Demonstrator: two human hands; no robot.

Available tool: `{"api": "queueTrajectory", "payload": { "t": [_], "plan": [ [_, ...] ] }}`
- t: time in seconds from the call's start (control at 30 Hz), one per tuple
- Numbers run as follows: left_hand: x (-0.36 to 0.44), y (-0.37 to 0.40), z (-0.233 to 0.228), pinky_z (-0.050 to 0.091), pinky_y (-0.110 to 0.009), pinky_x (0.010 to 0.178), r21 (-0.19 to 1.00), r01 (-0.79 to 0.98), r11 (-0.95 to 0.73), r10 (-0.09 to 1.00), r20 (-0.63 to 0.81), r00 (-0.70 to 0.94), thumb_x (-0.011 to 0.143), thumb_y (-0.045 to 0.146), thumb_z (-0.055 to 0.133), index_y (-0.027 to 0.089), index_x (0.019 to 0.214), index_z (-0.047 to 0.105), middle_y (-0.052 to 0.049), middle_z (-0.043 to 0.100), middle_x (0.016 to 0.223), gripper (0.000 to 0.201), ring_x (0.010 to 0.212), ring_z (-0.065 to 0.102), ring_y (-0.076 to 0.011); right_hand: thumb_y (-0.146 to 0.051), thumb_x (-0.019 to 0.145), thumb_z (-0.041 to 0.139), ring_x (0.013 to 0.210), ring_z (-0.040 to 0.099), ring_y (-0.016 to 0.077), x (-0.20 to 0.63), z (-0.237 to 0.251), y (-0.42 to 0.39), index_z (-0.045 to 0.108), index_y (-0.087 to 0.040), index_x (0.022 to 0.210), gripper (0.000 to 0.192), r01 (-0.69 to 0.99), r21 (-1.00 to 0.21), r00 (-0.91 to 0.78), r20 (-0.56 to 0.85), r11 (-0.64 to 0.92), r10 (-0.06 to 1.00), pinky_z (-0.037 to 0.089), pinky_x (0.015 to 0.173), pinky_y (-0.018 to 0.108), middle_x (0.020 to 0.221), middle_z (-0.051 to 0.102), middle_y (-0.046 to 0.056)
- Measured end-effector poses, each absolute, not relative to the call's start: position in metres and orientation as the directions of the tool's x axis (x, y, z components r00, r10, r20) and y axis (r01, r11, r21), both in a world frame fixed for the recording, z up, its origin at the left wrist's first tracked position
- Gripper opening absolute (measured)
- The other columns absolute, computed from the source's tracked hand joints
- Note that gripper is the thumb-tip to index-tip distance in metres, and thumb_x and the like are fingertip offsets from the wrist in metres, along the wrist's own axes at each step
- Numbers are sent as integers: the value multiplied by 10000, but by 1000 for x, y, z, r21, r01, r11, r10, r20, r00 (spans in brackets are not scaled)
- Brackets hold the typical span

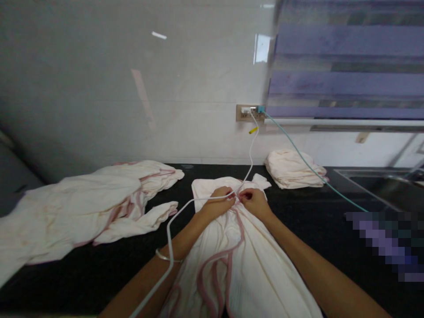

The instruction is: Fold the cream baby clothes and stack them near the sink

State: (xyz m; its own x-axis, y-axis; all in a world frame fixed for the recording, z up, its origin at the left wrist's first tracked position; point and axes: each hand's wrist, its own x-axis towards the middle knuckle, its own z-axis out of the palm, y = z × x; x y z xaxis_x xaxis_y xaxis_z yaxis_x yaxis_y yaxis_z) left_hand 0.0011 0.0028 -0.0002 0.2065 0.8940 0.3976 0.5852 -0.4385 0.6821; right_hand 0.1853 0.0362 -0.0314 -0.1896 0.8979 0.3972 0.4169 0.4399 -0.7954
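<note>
Left hand [219, 202]: pinches gathered cloth [271, 260].
Right hand [256, 204]: pinches just beside it, equally near.
Cloth's main length: runs from your grip toward the worktop's [298, 216] near edge.

Wearing a thin, pale, shiny bracelet [161, 255] on the left arm [183, 240], behind the left hand [218, 203]. Curves round like a ring. Showing a bare right hand [254, 203], with a bare right arm [314, 260] behind it.

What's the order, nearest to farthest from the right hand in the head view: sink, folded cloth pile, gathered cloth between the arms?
From the right hand:
1. Gathered cloth: at the fingers, between the arms.
2. Folded cloth pile: right, by the wall.
3. Sink: farther right.
</note>
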Motion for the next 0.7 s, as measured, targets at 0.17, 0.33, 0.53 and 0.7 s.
{"api": "queueTrajectory", "payload": {
  "t": [0.17, 0.33, 0.53, 0.7],
  "plan": [
    [0, 6, -5, 441, -300, 739, 674, 601, -430, 897, 394, 200, 730, 255, 727, 199, 791, 749, -46, 682, 801, 85, 792, 597, -214, -160, 676, 635, 623, 577, 146, 188, -35, 39, 687, -202, 770, 116, 470, -752, -207, 416, 463, 886, 418, 602, 250, 676, 662, -6],
    [-4, 7, -11, 456, -310, 794, 638, 611, -468, 875, 432, 219, 765, 266, 713, 204, 829, 756, -57, 684, 855, 98, 837, 601, -223, -128, 680, 632, 621, 536, 132, 189, -35, 37, 606, -212, 739, 106, 521, -704, -214, 440, 483, 872, 379, 596, 241, 666, 618, -27],
    [-6, 9, -13, 446, -319, 855, 545, 673, -501, 857, 421, 297, 831, 309, 673, 219, 914, 731, -59, 672, 917, 136, 910, 597, -237, -155, 759, 636, 701, 585, 162, 192, -30, 36, 718, -192, 879, 149, 600, -632, -253, 432, 490, 866, 421, 674, 269, 755, 670, 18],
    [-15, 10, 1, 415, -373, 912, 554, 776, -302, 867, 498, -18, 813, 301, 712, 182, 1158, 658, -130, 652, 1104, 369, 1082, 556, -315, -145, 886, 514, 990, 608, 262, 215, -19, 39, 699, -147, 1140, 314, 818, -465, -81, 491, 339, 868, 443, 859, 358, 1084, 674, 157]
  ]
}}
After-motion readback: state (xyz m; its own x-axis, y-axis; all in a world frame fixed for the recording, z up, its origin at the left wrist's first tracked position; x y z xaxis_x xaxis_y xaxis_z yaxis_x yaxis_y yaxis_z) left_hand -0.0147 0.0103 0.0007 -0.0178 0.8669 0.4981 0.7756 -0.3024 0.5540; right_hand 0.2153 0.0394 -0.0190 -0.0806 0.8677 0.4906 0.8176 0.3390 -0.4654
